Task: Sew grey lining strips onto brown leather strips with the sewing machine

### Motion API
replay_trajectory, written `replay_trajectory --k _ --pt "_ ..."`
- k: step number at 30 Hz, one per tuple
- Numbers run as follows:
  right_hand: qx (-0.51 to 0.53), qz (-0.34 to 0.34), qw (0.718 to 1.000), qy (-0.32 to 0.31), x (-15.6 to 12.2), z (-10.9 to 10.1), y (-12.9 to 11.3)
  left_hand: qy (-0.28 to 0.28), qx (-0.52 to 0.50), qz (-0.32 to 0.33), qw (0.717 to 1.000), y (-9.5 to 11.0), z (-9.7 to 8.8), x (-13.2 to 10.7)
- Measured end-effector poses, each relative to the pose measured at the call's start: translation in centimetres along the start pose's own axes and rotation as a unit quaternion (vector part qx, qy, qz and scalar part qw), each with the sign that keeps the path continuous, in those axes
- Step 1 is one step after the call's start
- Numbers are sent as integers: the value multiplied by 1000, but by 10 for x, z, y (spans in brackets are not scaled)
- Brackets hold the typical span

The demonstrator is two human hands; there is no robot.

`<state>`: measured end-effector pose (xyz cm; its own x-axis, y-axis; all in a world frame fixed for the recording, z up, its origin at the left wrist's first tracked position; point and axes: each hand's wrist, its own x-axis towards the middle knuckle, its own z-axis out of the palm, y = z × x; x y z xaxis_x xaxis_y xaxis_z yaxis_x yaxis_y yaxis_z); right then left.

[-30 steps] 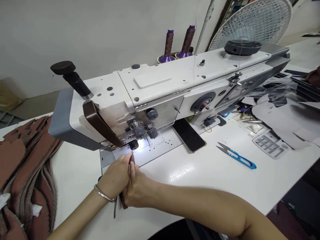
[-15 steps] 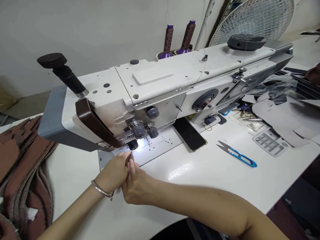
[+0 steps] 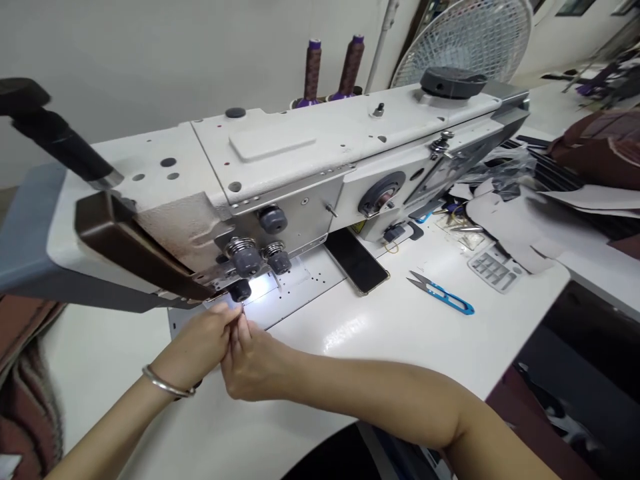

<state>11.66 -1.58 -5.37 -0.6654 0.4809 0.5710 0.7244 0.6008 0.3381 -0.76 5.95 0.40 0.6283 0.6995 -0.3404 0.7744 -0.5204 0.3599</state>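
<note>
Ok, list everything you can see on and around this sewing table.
sewing machine: one, white and grey, across the table
strap: one, brown, on the machine head
thread cones: two, brown on purple bases, behind machine
fan: one, white, back right
phone: one, dark, beside machine bed
snips: one, blue, right of phone
tray: one, grey, right of snips
fabric pile: one, brown, far left
table: one, white, under everything
bracelet: one, silver, left wrist
left hand: one, bare, pinched shut by the needle
right hand: one, bare, pinched shut beside the left

Before the sewing machine (image 3: 280, 153), left hand (image 3: 197, 347) and right hand (image 3: 250, 363) together — phone (image 3: 356, 261), then snips (image 3: 440, 293), rightward on the table (image 3: 400, 340).
</note>
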Motion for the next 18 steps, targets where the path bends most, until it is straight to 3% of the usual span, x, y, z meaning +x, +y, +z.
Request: replay_trajectory --k 7,11,15,18 --pt "-13 32 999 16 0 -3 7 -12 83 -20 996 12 -4 2" --pt "1 44 999 31 -5 -13 -2 34 104 -39 993 19 5 -6" --pt "47 54 997 -11 -11 -19 -9 91 62 -21 994 13 21 -15" --pt "70 47 996 -26 -11 -16 -9 104 47 0 993 7 27 -16"
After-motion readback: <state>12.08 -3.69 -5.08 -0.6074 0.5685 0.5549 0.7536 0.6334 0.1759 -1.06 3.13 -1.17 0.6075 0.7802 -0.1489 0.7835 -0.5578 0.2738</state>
